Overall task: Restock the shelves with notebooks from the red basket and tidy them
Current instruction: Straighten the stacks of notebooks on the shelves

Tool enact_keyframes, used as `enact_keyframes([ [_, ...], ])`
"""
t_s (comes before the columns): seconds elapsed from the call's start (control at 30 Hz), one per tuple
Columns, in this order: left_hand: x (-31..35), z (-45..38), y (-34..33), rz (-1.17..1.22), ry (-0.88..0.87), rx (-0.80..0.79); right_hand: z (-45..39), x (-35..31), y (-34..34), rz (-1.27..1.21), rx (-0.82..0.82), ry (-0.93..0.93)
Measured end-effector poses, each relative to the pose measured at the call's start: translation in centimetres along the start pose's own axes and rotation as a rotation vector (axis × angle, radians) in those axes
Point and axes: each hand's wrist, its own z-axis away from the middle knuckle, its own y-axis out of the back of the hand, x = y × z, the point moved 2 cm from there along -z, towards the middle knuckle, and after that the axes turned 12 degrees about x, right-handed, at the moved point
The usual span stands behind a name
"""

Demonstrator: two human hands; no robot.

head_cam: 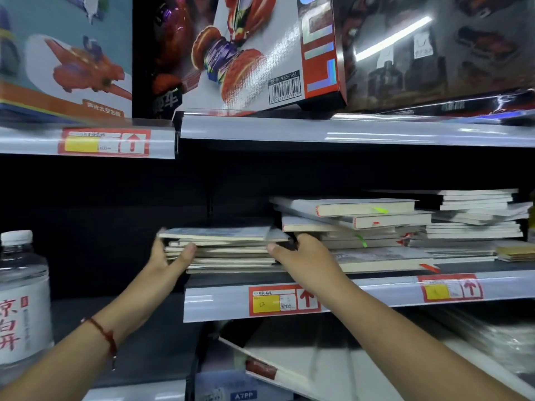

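From the head camera, a short stack of notebooks (223, 247) lies flat at the left end of the middle shelf (362, 287), its page edges facing out. The two hands bracket it — the left hand (170, 256) is pressed against the stack's left end, thumb laid across the front edges of the lower notebooks and fingers reaching round the far side, partly hidden. The right hand (301, 253) sits at the stack's right end, thumb against the front corner and fingers curled back behind it into the gap beside the neighbouring pile. Both hands are clamped on the same stack, one at each end. A red string bracelet (107, 337) circles the left wrist.

Just right of the held stack, touching or nearly so, a taller uneven pile of books (362, 221) leans at slight angles, and further right is another pile of thin white notebooks (474, 218). A red and yellow price tag (285, 301) sits on the shelf's front rail below the right hand.

Above, the upper shelf carries boxed toys — a spinning-top box (254, 53) among them. A water bottle (21, 296) stands at the far left edge.
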Motion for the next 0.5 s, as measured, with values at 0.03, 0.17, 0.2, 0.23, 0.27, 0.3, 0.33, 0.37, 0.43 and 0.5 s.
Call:
enact_keyframes([
  [0.03, -0.1, 0.1, -0.5, 0.010, 0.008, -0.025, -0.3, -0.1, -0.1, 0.006, -0.009, -0.007],
  [0.17, -0.5, 0.9, -2.0, 0.100, 0.034, -0.050, -1.1, -0.4, -0.4, 0.049, 0.005, -0.030],
  [0.2, -0.4, 1.0, -2.1, 0.094, 0.017, -0.032, -1.0, -0.3, -0.6, 0.069, 0.021, -0.014],
  [0.23, -0.5, 0.9, -2.1, 0.085, 0.011, -0.014, -1.0, 0.0, -0.7, 0.069, 0.041, 0.002],
  [0.27, -0.4, 0.9, -2.1, 0.059, -0.004, 0.010, -0.9, 0.2, -0.8, 0.054, 0.063, 0.010],
  [0.3, -0.5, 0.6, -2.0, 0.048, -0.014, 0.035, -1.0, 0.5, -0.9, 0.038, 0.077, 0.014],
  [0.33, -0.2, 0.4, -1.9, 0.044, -0.043, 0.054, -1.1, 0.6, -1.0, 0.039, 0.081, 0.011],
  [0.37, -0.1, 0.0, -1.8, 0.051, -0.053, 0.067, -1.2, 0.6, -1.1, 0.050, 0.063, 0.007],
  [0.43, 0.2, -0.7, -1.9, 0.064, -0.013, 0.076, -1.6, 0.4, -1.1, 0.044, -0.010, -0.022],
  [0.5, 0.4, -1.1, -1.9, 0.088, 0.017, 0.044, -1.9, 0.0, -0.9, -0.042, -0.106, -0.080],
])
